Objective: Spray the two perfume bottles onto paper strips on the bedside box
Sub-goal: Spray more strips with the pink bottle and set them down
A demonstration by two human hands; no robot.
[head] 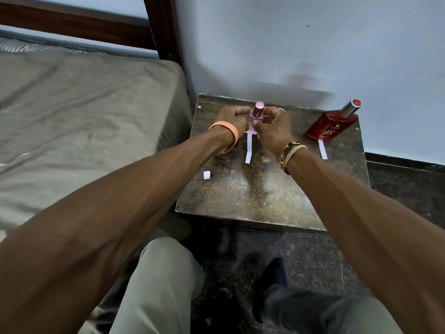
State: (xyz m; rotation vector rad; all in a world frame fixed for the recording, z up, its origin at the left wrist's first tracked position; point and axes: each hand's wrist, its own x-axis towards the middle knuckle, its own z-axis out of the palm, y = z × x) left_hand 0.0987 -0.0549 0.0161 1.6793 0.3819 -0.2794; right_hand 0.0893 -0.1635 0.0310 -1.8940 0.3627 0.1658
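Beside the bed (84, 104), a dark box (252, 189) holds everything. The left hand (232, 118) and right hand (272, 128) both curl around the pink bottle (255, 116) near the box's back edge, at the far end of one paper strip (248, 150). The red bottle (332, 125) stands at the back right corner, with a second strip (322, 149) just in front of it

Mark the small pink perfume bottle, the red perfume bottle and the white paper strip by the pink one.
small pink perfume bottle (259, 109): head view, on its pink cap.
red perfume bottle (332, 125): head view, on its glass body.
white paper strip (248, 149): head view, at mid-length.
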